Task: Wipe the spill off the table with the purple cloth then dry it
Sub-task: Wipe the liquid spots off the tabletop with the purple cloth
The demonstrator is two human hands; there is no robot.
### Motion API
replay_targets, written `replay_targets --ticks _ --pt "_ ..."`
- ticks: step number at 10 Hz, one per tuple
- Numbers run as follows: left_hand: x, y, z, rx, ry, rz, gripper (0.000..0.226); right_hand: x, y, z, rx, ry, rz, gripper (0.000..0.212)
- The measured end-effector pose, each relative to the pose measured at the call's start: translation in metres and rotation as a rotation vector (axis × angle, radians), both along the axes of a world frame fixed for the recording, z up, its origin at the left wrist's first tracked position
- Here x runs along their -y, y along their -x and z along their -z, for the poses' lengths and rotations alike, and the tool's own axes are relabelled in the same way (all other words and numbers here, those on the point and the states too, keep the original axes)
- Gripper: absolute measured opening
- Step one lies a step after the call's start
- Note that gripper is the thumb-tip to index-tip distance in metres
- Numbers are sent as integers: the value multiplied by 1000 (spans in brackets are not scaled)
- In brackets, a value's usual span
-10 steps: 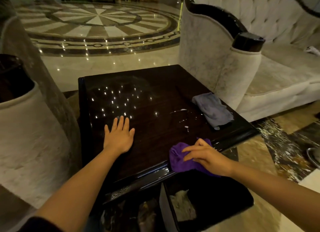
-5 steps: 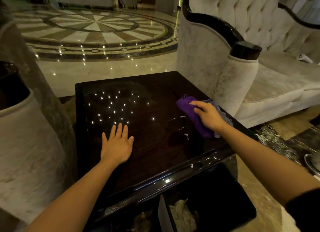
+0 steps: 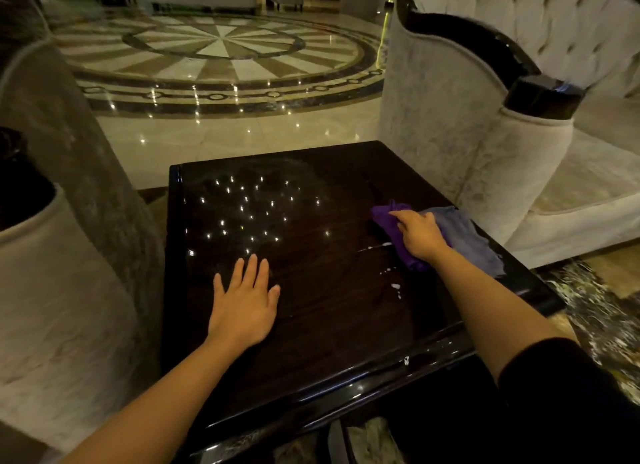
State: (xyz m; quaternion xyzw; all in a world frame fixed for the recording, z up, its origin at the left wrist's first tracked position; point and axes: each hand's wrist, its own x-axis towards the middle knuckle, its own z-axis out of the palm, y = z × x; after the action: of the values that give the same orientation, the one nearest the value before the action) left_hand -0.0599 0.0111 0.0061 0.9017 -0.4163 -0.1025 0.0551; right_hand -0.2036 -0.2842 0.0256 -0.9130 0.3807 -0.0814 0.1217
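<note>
Now: R hand (image 3: 420, 237) palm-down, pressing purple cloth (image 3: 389, 221) on table (image 3: 329, 325) near R edge, touching grey cloth (image 3: 467, 237). White drops (image 3: 394, 286) just beside. L hand (image 3: 244, 304) flat, fingers spread, holding nothing.

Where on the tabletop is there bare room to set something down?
Bare: the far-left stretch beyond the left hand, and the near edge between the forearms. Crowded: the right side, with the right hand on the purple cloth, grey cloth, white spill drops.

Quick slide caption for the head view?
Right hand presses purple cloth by white spill; left hand flat on dark table.
</note>
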Motion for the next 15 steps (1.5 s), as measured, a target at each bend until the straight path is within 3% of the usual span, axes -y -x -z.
replay_targets --ticks 1,2,7,11,13,15 --pt "0 1 1 8 3 -1 58 6 1 2 -124 81 -90 41" --pt "0 1 1 15 4 -4 58 1 2 2 -125 101 -118 41" --pt "-3 6 -3 -2 9 17 58 -102 69 -2 42 -99 -380 35" --pt "-3 1 0 8 25 28 58 -194 140 -4 106 -81 -357 31" --pt "-2 -3 5 4 33 16 58 -194 163 -23 10 -136 -431 28" --pt "-3 -2 2 13 40 27 58 -148 134 -64 244 -103 -160 27"
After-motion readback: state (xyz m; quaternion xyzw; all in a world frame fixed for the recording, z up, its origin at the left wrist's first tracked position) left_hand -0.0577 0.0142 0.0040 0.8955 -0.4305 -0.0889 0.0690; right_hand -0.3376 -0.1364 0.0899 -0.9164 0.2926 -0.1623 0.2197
